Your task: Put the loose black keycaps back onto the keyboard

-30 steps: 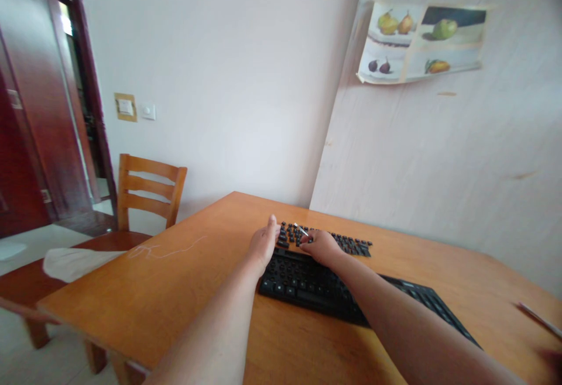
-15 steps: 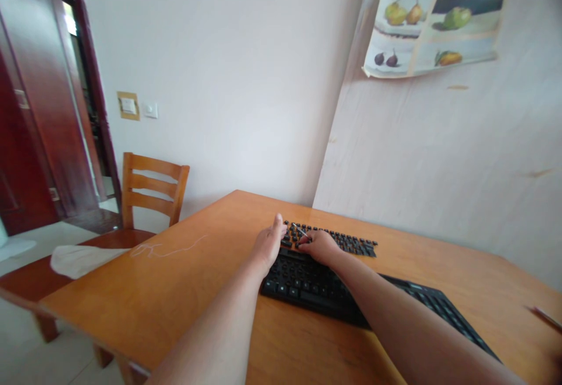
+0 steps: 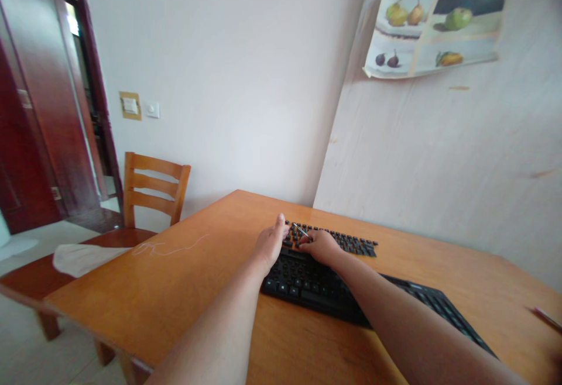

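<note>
A black keyboard [image 3: 307, 295] lies on the table beneath my forearms, with many keycaps off its upper left part and some still along its front row. My right hand [image 3: 324, 248] is closed on a thin metal tool [image 3: 300, 230] over the keyboard's back edge; the tool points up and to the left, and its exact kind is unclear. At the keyboard's left back corner is my left hand [image 3: 268, 246], thumb raised and apart from the fingers, which are partly hidden. Loose black keycaps [image 3: 360, 246] lie in rows just behind the keyboard.
The wooden table [image 3: 211, 291] reaches to the wall. On the left stands a wooden chair [image 3: 156, 183] with a white cloth [image 3: 83, 261] on its seat. Near the table's right edge lies a thin pen-like stick [image 3: 547, 318]. A fruit picture [image 3: 434, 34] hangs on the wall.
Almost nothing differs. My left hand has shifted very slightly to the right, and the whole view has moved a little; my right hand keeps its grip on the tool.
</note>
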The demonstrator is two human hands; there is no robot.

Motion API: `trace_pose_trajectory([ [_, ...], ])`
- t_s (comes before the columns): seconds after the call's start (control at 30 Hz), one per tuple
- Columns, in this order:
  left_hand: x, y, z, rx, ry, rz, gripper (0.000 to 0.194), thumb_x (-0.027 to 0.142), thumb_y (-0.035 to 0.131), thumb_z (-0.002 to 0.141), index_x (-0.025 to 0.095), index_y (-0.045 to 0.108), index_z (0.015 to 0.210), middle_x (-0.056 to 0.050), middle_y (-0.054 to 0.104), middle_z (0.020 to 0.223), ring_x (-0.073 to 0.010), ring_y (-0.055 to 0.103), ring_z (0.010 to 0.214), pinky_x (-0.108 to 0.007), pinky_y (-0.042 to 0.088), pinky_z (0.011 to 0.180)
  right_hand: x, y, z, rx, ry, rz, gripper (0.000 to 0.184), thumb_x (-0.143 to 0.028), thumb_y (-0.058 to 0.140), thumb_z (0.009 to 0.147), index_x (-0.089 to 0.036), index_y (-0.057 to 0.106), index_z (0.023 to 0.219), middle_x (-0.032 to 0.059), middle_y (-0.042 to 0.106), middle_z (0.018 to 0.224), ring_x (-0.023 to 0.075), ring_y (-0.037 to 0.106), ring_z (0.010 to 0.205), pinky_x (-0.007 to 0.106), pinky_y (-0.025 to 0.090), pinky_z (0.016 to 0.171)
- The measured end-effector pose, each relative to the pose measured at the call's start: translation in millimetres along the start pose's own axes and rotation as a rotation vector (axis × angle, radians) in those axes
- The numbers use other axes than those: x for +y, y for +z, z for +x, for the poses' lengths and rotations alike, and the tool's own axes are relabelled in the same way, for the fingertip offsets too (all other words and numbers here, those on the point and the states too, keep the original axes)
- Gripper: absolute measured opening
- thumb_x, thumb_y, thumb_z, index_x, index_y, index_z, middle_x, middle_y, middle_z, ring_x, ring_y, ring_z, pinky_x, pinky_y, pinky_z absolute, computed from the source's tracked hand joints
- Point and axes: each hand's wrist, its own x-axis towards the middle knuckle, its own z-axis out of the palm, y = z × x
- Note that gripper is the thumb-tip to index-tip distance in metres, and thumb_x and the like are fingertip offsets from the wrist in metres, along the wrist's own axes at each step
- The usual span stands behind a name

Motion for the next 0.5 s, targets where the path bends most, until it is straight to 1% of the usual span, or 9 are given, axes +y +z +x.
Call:
trace_pose_trajectory([
  [0.07, 0, 0.2, 0, -0.007, 0.011, -0.008, 0.082, 0.076, 0.028, 0.082, 0.010, 0.069, 0.109, -0.019, 0.068, 0.114, -0.0275, 0.064, 0.108, -0.037, 0.047, 0.095, -2, -2, -1, 0.013, -0.012, 0.003, 0.016, -0.030, 0.069, 0.069, -0.020, 0.074, 0.080, -0.0001, 0.068, 0.070, 0.0142, 0.059, 0.067, 0.023, 0.040, 0.062],
  [0.13, 1, 0.0, 0, -0.011, 0.021, -0.005, 0.082, 0.075, 0.028, 0.082, 0.010, 0.069, 0.109, -0.019, 0.068, 0.113, -0.0270, 0.064, 0.109, -0.037, 0.046, 0.096, -5, -6, -3, 0.042, -0.016, 0.000, 0.020, -0.035, 0.065, 0.073, -0.019, 0.073, 0.081, 0.0011, 0.067, 0.070, 0.0150, 0.058, 0.067, 0.024, 0.039, 0.063],
  [0.23, 3, -0.6, 0, -0.013, 0.029, -0.004, 0.081, 0.075, 0.028, 0.082, 0.011, 0.070, 0.108, -0.018, 0.069, 0.111, -0.0269, 0.064, 0.108, -0.036, 0.046, 0.096, -12, -15, -9, 0.139, -0.016, 0.041, 0.029, -0.039, 0.053, 0.081, -0.017, 0.071, 0.082, 0.0035, 0.066, 0.071, 0.0167, 0.058, 0.070, 0.026, 0.040, 0.064],
  [0.33, 6, -0.6, -2, -0.014, 0.043, -0.021, 0.078, 0.074, 0.029, 0.083, 0.013, 0.071, 0.107, -0.015, 0.069, 0.112, -0.0272, 0.064, 0.109, -0.036, 0.047, 0.096, -21, -28, -20, 0.223, -0.019, 0.238, 0.033, -0.036, 0.044, 0.083, -0.015, 0.069, 0.081, 0.0047, 0.064, 0.072, 0.0174, 0.057, 0.071, 0.025, 0.042, 0.065],
  [0.4, 9, -0.3, -3, -0.017, 0.053, -0.022, 0.076, 0.074, 0.029, 0.084, 0.014, 0.071, 0.107, -0.014, 0.069, 0.114, -0.0273, 0.063, 0.110, -0.036, 0.047, 0.096, -26, -38, -30, 0.187, 0.016, 0.416, 0.037, -0.035, 0.039, 0.084, -0.014, 0.069, 0.086, 0.0053, 0.063, 0.071, 0.0171, 0.057, 0.067, 0.025, 0.043, 0.062],
  [0.43, 10, 0.0, -4, -0.020, 0.060, -0.020, 0.076, 0.074, 0.029, 0.084, 0.014, 0.071, 0.107, -0.014, 0.069, 0.114, -0.0273, 0.063, 0.110, -0.036, 0.047, 0.096, -27, -42, -36, 0.190, 0.031, 0.477, 0.039, -0.036, 0.037, 0.085, -0.013, 0.069, 0.086, 0.0060, 0.064, 0.072, 0.0173, 0.058, 0.067, 0.025, 0.044, 0.062],
  [0.5, 13, 1.0, -6, -0.028, 0.077, -0.015, 0.076, 0.073, 0.029, 0.084, 0.014, 0.070, 0.108, -0.014, 0.068, 0.115, -0.0270, 0.062, 0.111, -0.036, 0.046, 0.096, -28, -48, -46, 0.230, 0.014, 0.496, 0.043, -0.040, 0.035, 0.086, -0.013, 0.069, 0.081, 0.0071, 0.065, 0.075, 0.0182, 0.059, 0.071, 0.026, 0.045, 0.065],
])
